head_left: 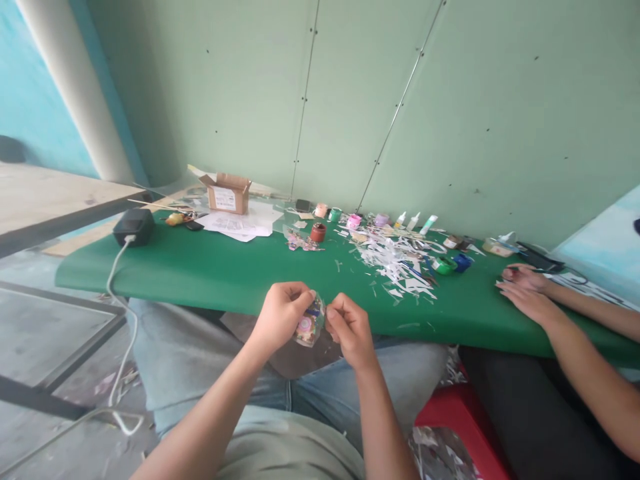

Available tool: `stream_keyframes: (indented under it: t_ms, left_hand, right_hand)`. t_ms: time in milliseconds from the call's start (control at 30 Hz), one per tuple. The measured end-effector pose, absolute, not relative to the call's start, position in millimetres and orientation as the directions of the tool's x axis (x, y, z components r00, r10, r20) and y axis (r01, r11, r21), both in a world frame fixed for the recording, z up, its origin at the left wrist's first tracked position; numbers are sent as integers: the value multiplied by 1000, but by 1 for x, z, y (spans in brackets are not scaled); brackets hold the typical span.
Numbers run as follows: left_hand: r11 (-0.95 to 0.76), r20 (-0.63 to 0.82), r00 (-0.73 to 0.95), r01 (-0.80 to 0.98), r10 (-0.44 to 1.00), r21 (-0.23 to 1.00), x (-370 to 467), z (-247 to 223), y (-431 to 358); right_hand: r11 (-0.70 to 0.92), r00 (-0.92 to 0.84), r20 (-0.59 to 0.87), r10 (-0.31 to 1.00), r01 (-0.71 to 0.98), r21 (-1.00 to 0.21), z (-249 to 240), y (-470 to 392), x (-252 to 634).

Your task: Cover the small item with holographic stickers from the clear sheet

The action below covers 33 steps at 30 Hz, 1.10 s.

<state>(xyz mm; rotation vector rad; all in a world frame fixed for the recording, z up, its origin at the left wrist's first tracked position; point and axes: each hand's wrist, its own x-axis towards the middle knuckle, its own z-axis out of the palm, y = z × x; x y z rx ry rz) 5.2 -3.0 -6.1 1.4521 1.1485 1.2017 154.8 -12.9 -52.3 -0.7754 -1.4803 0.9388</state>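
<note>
A small clear plastic packet with a colourful pink and gold piece inside hangs over my lap, just off the table's front edge. My left hand is closed on its upper left side, thumb on top. Close to the packet's right edge, my right hand has its fingers pinched together; what they hold, if anything, is too small to name. The green table lies just beyond both hands.
White paper scraps lie right of centre before paint jars and glue tubes. A cardboard box stands on papers; a black adapter sits left. Another person's hands rest at the right, above a red stool.
</note>
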Motion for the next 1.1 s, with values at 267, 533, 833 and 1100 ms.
stream_keyframes:
  t_ms: [267,533,833,1100]
  left_hand:
    - [-174,174,10,125,985,977,1,-10,8]
    - [-228,318,-80,537,945,812,-15,-12,65]
    - [-114,213,-5,834,977,539,-14,-18,127]
    - [-175,322,44,903,946,391,-18,-28,129]
  right_hand:
    - [458,-223,435,872,61,-887,-51,-14,157]
    - [190,66,391,918,792,-580,-39,65,185]
    - [210,-94,395,914,942,-262,-60,122,203]
    - [465,-222,639,736,852,-239,-56,70,199]
